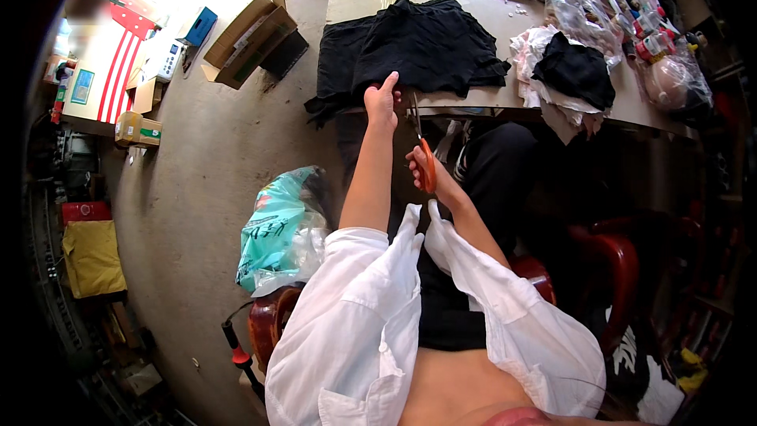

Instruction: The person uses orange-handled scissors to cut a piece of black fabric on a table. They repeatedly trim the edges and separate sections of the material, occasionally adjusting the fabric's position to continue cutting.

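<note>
A black cloth [430, 43] lies spread over the front edge of the pale table, its left corner hanging down past the edge. My left hand [382, 102] pinches the cloth's near edge, thumb on top and fingers curled partly out of sight. Just to the right, my right hand [422, 167] is closed round the orange handles of a pair of scissors [427, 164]. Their blades point away from me and reach the cloth's near edge beside my left hand. How far the blades are apart is hard to make out.
On the table's right sit crumpled white cloths [527, 51] under a smaller black cloth [576, 71], near clear plastic bags [579, 8] of small items. A cardboard box [251, 39] stands on the floor at left. A teal plastic bag [276, 229] rests beside my left arm.
</note>
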Motion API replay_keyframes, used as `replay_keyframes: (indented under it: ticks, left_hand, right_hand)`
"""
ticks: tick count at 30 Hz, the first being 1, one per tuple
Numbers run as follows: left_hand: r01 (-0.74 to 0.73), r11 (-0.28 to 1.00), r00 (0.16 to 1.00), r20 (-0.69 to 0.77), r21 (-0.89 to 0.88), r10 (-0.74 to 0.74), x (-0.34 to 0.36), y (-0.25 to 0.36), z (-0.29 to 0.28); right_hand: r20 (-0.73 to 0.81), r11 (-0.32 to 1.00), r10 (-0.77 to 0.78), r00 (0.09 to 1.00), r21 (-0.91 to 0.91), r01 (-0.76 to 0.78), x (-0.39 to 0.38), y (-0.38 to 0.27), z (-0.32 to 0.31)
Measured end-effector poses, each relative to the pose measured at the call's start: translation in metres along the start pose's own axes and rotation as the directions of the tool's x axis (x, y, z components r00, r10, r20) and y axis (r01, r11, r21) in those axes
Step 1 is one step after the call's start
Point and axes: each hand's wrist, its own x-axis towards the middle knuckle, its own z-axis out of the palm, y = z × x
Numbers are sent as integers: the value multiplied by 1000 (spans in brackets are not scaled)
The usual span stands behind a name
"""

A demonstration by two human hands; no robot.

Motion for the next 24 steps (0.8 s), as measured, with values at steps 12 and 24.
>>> replay_keyframes:
  ticks: [12,24]
  left_hand:
    - [3,977,1000,5,213,-4,4,-1,7]
    - [50,929,999,-21,368,-46,-6,2,24]
  right_hand:
    - [9,999,-6,1000,-36,6,34,-50,1]
    - [-33,996,-15,999,90,18,32,-38,-4]
